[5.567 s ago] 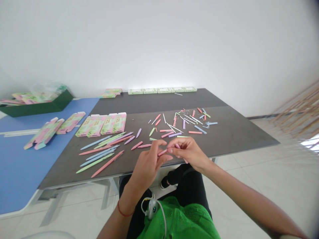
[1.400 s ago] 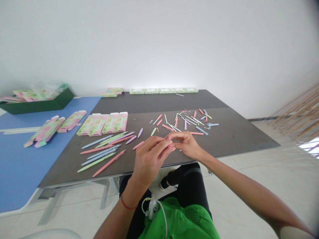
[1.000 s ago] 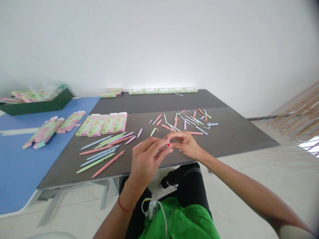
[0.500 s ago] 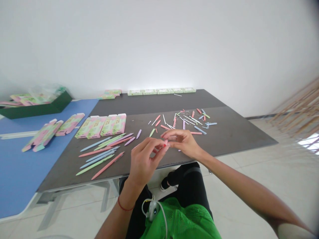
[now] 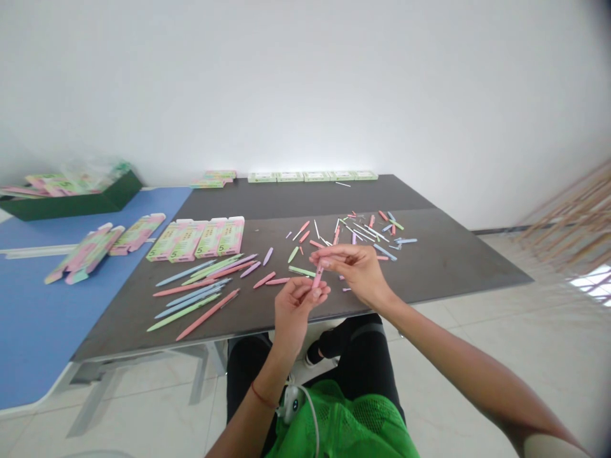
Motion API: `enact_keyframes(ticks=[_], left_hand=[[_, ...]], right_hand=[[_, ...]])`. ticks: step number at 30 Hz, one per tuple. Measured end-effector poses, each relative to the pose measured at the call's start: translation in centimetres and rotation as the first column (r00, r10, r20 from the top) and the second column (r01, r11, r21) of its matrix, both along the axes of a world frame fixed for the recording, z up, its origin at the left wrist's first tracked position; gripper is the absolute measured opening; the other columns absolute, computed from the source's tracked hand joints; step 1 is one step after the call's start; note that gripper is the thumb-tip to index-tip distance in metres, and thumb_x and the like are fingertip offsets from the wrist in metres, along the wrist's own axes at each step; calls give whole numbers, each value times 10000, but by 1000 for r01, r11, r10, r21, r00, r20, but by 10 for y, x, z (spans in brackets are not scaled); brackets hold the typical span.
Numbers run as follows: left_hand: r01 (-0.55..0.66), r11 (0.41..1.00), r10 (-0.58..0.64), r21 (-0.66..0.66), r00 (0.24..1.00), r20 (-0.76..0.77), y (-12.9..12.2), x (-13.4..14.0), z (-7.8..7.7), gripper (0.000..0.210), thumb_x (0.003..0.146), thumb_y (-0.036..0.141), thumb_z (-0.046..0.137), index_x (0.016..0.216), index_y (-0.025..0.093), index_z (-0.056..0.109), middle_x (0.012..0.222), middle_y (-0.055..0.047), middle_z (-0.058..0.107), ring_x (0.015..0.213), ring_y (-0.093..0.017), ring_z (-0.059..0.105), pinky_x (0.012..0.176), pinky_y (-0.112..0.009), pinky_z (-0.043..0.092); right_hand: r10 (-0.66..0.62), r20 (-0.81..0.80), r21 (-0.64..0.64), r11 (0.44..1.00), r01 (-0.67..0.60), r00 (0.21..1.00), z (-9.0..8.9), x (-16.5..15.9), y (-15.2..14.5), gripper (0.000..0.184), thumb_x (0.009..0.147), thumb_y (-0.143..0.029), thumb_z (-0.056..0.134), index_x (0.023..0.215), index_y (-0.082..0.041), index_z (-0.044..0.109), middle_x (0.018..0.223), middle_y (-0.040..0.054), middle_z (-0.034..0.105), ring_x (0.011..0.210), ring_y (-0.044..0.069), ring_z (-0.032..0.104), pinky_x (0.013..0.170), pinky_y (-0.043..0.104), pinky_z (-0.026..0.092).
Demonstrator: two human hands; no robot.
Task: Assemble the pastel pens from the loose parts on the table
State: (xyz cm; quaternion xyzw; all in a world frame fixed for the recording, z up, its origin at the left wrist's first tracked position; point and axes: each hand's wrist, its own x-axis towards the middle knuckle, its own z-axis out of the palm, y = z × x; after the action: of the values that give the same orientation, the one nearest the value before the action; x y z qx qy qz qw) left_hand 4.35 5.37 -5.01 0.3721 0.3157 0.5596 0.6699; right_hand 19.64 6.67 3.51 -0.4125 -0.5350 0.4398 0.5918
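Between my hands is a pink pen barrel [image 5: 317, 276], held tilted above the table's front part. My left hand [image 5: 296, 305] pinches its lower end, fingers closed. The fingertips of my right hand [image 5: 356, 270] are closed at its upper end and hide that tip. Just behind my hands lie a green pen barrel [image 5: 301, 271] and a green tip piece [image 5: 293, 254]. Two pink pen pieces, one of them a pink tip piece [image 5: 264, 280], rest left of my left hand. Loose pen parts, with white refills [image 5: 363, 233] among them, are scattered beyond my right hand.
Assembled pens [image 5: 191, 298] lie in a group on the dark table [image 5: 267, 318], left of my hands. Behind them are flat pen boxes [image 5: 207, 240]. More boxes [image 5: 312, 177] line the wall. A green tray [image 5: 71, 205] sits on the blue table [image 5: 33, 331].
My left hand has moved slightly right and lower, its wrist turned. The pink barrel now shows between my hands. The view has shifted a little.
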Motion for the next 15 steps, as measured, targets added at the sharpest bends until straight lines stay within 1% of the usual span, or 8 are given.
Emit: enact_keyframes(ticks=[2,4,8,10,12,15], left_hand=[[-10,999,12,-33,999,37,0,3,-3,365,743,321,948,957,151,706,963,-81,844,845,-194,825,848,-306,673],[-31,998,33,-46,998,48,0,4,-4,380,733,323,954,979,148,724,973,-88,846,842,-194,825,835,-300,673],[-68,997,70,-46,996,48,1,3,-1,388,734,325,952,1017,143,760,981,-99,847,852,-205,828,800,-281,673],[-73,997,75,-37,996,54,1,3,0,382,730,329,955,1011,144,774,975,-97,848,856,-205,829,801,-276,672],[-68,997,69,-28,995,67,1,5,0,387,719,337,963,1006,150,784,964,-91,849,846,-200,828,796,-271,673],[-53,998,56,-33,994,97,1,8,0,389,705,348,972,999,162,799,955,-81,849,823,-183,824,779,-253,670]], right_hand=[[-6,62,-15,1000,7,998,0,0,1,189,754,-316,924,907,-220,865,920,75,852,870,251,822,842,404,689],[-25,84,-20,999,27,996,0,3,2,214,743,-320,930,916,-213,865,926,80,851,860,257,823,810,402,697],[-141,3,8,990,141,990,4,10,6,233,747,-347,927,920,-208,858,924,77,850,858,256,824,807,417,708],[-183,2,39,982,183,983,7,12,5,228,746,-347,929,914,-210,859,921,73,850,853,251,822,820,423,710],[-185,54,77,980,181,981,11,12,3,205,767,-340,918,921,-217,863,925,69,849,848,246,819,823,420,709],[-164,155,138,980,142,974,17,9,-3,173,813,-347,885,939,-229,866,943,65,846,838,239,812,780,398,707]])
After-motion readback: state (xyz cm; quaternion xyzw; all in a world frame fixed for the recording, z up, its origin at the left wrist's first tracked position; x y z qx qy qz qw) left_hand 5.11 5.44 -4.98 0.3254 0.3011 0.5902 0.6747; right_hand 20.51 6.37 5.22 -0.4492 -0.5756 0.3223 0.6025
